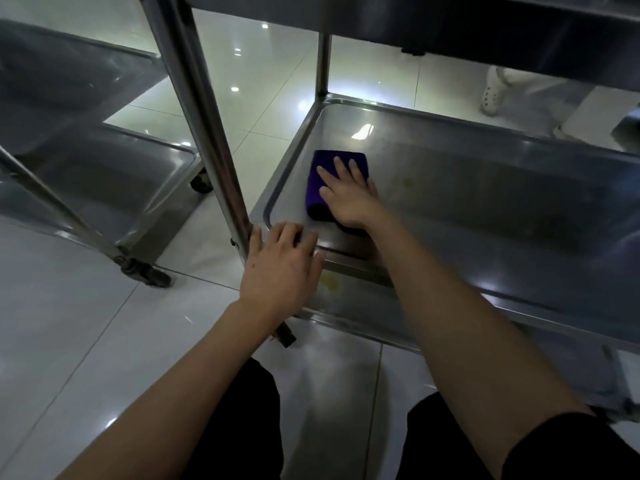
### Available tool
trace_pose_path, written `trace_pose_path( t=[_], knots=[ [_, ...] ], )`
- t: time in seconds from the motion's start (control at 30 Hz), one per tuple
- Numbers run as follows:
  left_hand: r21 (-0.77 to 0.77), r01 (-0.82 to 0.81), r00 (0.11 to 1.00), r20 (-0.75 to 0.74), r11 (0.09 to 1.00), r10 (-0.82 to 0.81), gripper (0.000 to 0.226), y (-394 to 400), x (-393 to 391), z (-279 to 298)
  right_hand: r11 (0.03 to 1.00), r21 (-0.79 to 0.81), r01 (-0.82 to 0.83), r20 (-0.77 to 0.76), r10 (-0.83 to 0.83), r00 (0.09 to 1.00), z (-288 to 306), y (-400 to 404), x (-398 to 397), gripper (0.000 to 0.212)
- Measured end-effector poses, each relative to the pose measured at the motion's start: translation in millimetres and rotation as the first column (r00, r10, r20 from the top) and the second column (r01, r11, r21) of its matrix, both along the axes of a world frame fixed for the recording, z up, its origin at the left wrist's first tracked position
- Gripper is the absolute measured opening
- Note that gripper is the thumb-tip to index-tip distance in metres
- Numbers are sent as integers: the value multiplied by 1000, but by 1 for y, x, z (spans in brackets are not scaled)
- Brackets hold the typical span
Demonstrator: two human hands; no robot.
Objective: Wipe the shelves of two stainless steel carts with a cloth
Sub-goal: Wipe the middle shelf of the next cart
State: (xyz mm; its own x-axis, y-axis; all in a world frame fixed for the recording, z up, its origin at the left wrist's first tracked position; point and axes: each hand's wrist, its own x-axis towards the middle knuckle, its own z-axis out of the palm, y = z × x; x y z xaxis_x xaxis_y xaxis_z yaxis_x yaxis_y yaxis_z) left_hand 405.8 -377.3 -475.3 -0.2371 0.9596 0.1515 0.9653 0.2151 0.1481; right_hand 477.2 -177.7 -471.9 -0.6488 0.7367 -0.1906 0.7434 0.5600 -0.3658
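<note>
A folded purple cloth (320, 174) lies on the lower shelf (485, 202) of the stainless steel cart in front of me, near the shelf's left end. My right hand (349, 195) presses flat on the cloth with straight, spread fingers. My left hand (280, 265) rests on the shelf's near left corner, fingers over the rim, thumb beside the cart's slanting leg (204, 116). A second steel cart (104, 161) stands to the left, its lower shelf in view.
The upper shelf (485, 22) of the near cart overhangs at the top. Cart wheels (152, 275) sit on the glossy white tile floor. Another person's white shoe (493, 95) shows beyond the cart at upper right. My knees are at the bottom.
</note>
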Motion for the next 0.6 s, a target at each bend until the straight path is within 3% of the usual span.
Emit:
trace_pose_path(
  t=[0.17,0.27,0.37,0.47,0.6],
  knots=[
    [-20,-68,998,-11,997,68,38,19,14,10,988,13,154,44,-155,987,-2,25,83,54],
    [-5,99,995,-27,995,-99,33,44,40,13,972,25,235,53,-236,970,-3,35,134,53],
    [-37,243,969,50,969,-241,35,78,85,20,952,16,307,62,-307,950,1,43,185,52],
    [-125,256,967,21,958,-256,36,99,116,15,920,14,392,73,-392,917,2,54,244,52],
    [-69,220,973,-50,973,-224,35,105,126,2,846,66,529,115,-533,838,-1,59,322,51]
  ],
)
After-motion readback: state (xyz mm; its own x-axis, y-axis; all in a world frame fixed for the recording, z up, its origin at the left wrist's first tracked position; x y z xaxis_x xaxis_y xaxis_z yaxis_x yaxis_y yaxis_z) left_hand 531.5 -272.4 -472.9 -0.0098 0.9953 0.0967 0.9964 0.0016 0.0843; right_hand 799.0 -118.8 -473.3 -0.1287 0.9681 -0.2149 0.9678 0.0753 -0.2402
